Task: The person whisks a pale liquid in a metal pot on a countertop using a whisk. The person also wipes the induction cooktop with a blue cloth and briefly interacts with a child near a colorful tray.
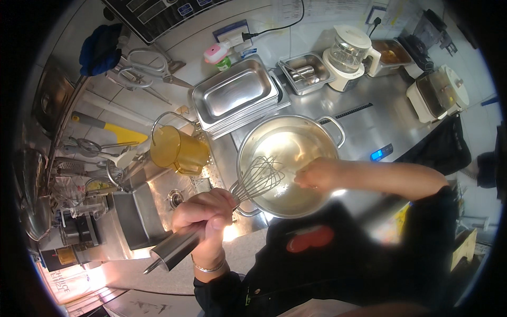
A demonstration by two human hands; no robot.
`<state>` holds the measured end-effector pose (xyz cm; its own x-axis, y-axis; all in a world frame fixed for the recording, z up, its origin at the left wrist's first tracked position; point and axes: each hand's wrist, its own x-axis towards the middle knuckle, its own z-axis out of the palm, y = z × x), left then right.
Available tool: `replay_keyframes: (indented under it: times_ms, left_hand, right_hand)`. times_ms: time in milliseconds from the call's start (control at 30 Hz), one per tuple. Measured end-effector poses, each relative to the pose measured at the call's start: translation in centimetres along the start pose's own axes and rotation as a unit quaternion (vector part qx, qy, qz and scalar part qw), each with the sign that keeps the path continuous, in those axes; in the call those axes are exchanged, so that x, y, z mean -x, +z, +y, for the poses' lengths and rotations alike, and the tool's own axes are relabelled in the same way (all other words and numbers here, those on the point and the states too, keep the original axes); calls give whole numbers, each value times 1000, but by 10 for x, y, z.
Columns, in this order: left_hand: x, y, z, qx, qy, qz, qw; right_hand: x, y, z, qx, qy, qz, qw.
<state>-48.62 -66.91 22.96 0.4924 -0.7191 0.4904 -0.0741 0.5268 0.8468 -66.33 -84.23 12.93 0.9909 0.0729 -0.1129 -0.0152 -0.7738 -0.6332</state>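
My left hand (206,214) is closed around the handle of a steel balloon whisk (259,180). The wires point up and to the right, over the left side of a large two-handled steel pot (241,156). My right hand (317,174) reaches in over the pot's right side, fingers bent together and pointing down; whether it holds anything is hidden. A pale, shiny liquid or wet surface shows inside the pot. The pot stands on a steel counter, its one handle at the upper right, the other near my left hand.
Stacked steel pans (237,95) stand behind the pot. Left are a yellow plastic jug (180,150), a sink (158,198) and hanging utensils. A glass kettle (346,55), a small steel pan with utensils (307,73), a blue-lit digital device (381,152) and a lidded container (437,95) are to the right.
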Motion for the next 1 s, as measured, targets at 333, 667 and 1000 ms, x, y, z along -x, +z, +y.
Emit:
replay_keyframes:
  times_ms: [333, 667, 1000]
  left_hand:
    - [1, -5, -11, -1, -4, -25, 1000]
    - [2, -7, -19, 48, -36, -51, 997]
    - [6, -6, -21, 45, -50, -63, 996]
  right_hand:
    - [25, -25, -11, 108, 117, -93, 983]
    - [24, -17, -12, -140, 160, -36, 976]
    - [18, 8, 9, 279, -16, 12, 960]
